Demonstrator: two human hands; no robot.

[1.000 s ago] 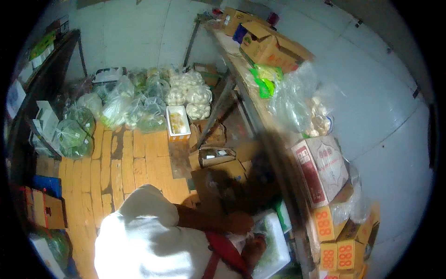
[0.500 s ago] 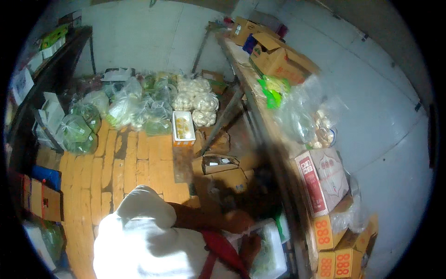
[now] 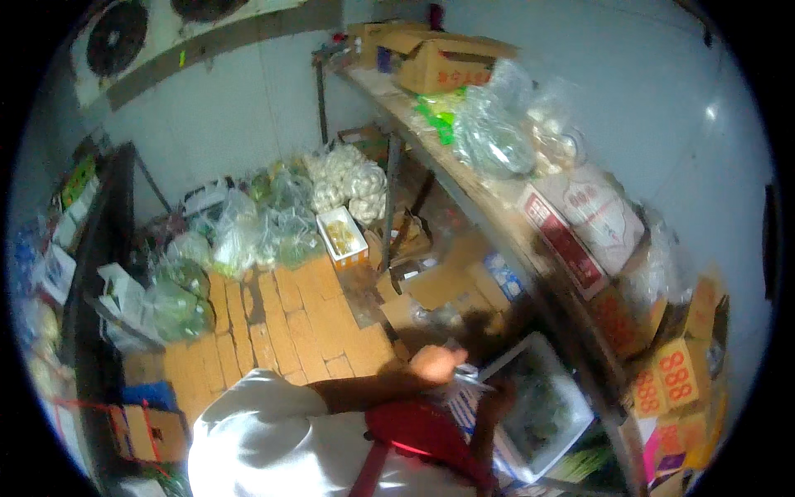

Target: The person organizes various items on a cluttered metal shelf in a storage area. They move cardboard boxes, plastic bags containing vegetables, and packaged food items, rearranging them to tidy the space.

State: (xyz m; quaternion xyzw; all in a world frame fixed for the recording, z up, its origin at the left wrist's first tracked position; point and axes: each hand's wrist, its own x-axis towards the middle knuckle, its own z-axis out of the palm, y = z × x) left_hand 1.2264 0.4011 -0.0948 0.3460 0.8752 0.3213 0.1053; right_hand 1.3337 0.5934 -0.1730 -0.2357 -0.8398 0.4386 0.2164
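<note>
My left hand is closed on a thin whitish plastic bag, just left of a white foam box. Dark and partly in shadow, my right hand is closed at the other side of the same plastic, by the box's near left wall. Leafy greens show dimly inside the open box. A white panel with blue stripes lies between my arms and the box. Across my white shirt hangs a red bag on a strap.
A long shelf on the right bears cartons, bagged produce and a white-and-red box. Flattened cardboard lies beneath it. Bagged vegetables and a small foam box line the far end of the wooden slats.
My view has swung to the right and up, bringing fans on the far wall into sight. More of the foam box shows. Both hands stay close together beside it with the plastic.
</note>
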